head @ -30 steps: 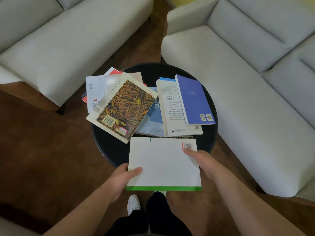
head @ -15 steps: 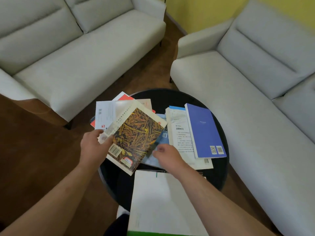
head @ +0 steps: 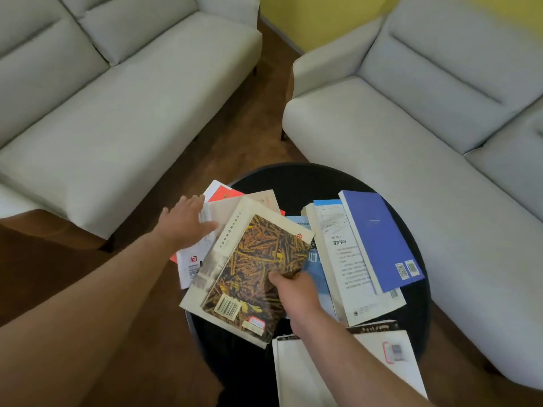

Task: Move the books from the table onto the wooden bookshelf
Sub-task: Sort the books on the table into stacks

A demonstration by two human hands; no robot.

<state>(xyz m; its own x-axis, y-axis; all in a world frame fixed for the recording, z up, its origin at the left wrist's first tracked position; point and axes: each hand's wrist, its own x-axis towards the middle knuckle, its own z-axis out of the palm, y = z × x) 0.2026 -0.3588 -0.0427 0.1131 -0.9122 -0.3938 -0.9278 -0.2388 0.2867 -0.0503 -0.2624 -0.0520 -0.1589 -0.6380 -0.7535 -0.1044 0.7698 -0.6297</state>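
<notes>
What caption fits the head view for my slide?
Right hand grips the straw-patterned book at the round black table; left hand reaches over a white book.

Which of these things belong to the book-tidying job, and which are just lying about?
Job: straw-patterned book, gripped by the right hand; blue book; white text-covered book; left pile under the left hand; round black table.
Lying about: left sofa; right sofa; brown floor.
</notes>
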